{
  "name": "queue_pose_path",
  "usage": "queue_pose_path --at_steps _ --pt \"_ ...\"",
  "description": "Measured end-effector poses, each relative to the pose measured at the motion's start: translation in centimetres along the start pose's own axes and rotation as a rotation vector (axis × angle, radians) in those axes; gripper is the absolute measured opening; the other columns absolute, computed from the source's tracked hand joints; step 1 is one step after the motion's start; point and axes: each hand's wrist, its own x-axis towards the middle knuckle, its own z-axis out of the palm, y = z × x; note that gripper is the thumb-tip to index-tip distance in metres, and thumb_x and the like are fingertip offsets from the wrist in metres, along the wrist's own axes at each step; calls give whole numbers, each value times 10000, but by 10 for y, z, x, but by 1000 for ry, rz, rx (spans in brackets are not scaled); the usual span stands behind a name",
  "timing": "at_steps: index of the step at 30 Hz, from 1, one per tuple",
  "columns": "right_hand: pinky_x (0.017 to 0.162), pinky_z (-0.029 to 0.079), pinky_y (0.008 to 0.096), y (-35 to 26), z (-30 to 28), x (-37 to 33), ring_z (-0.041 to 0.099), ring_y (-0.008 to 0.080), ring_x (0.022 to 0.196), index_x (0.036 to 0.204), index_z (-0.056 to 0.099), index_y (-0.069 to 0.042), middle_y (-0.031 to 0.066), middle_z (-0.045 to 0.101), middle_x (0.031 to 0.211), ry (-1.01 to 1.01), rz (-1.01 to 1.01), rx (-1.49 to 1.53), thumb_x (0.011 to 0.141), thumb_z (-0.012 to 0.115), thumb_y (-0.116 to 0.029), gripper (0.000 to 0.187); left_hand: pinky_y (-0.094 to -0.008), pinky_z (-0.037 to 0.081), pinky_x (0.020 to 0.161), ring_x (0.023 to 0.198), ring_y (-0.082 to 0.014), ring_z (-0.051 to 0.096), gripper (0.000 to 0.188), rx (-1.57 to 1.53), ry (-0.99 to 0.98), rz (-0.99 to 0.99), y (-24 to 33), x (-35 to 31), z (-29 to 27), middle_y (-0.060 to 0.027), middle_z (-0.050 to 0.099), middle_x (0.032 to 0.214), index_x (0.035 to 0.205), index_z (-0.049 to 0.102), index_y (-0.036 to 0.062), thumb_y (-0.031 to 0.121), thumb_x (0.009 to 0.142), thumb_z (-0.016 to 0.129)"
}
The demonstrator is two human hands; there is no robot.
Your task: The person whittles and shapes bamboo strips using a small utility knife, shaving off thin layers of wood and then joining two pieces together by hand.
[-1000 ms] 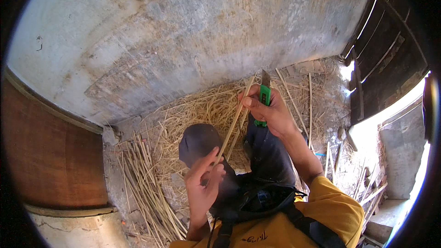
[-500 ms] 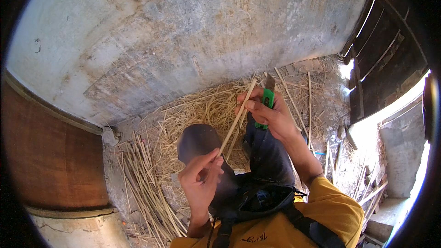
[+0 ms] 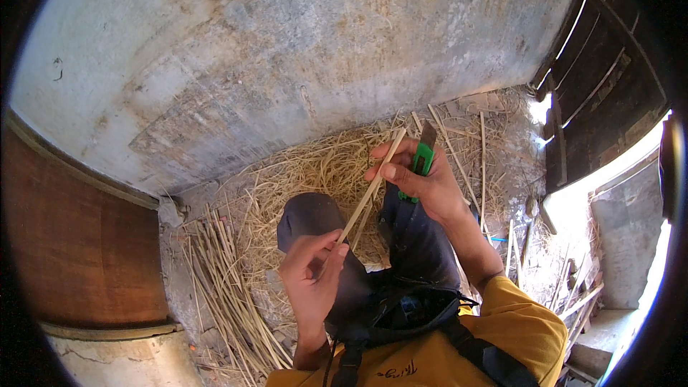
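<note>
Pinches a pale strip [image 3: 368,192] slantwise over the legs [image 3: 419,244], lower end in the left hand [image 3: 312,272], upper part in the right hand [image 3: 428,185]; clasps a green cutter [image 3: 423,160] in the latter too, blade [image 3: 428,133] out, clear of the strip; seems partway along, judging by curled slivers [image 3: 308,165] heaped ahead; cannot tell worked from unworked in the bundle of strips [image 3: 228,287]

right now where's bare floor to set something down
Mostly bare: a narrow floor band between the brown wooden panel and the bundle of bamboo-like strips. Crowded: pale shavings between the grey wall and the held strip.
</note>
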Motion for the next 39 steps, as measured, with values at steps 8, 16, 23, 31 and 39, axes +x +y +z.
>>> queue_pose_path --at_steps 8,16,23,31,39 --pt "530 318 179 -5 7 -3 458 -9 594 1258 629 -31 98 778 992 -25 10 -15 949 703 -105 326 -195 363 520 630 -40 553 160 17 33 32 2 1 0 -46 658 850 1024 755 1 -48 872 760" --pt "940 541 360 3 8 -5 731 265 1042 1189 625 7 124 748 983 13 -25 15 942 695 -39 260 -197 362 524 635 -29 526 130 -51 69 58 -15 5 6 -40 650 855 1003 750 -8 -37 878 769" --pt "740 549 282 4 -2 -5 722 172 798 1164 631 -15 143 742 1002 79 -139 -62 945 682 -33 225 -259 493 660 776 -132 663 227 141 61 60 -2 8 -9 -109 697 979 1069 735 21 15 853 803" --pt "450 269 193 9 -17 -8 327 14 474 1170 565 -89 208 724 1104 253 -129 233 961 643 -47 227 -462 365 1147 1304 -317 539 617 258 509 192 -39 24 -65 -190 594 1357 1427 504 3 263 932 764" --pt "433 249 208 44 9 -25 306 17 471 1075 545 -102 228 708 1160 190 92 300 974 612 -7 154 -525 265 1250 1387 -329 466 693 -1144 82 4 -10 47 -38 -200 500 1429 1500 380 26 526 1034 497"
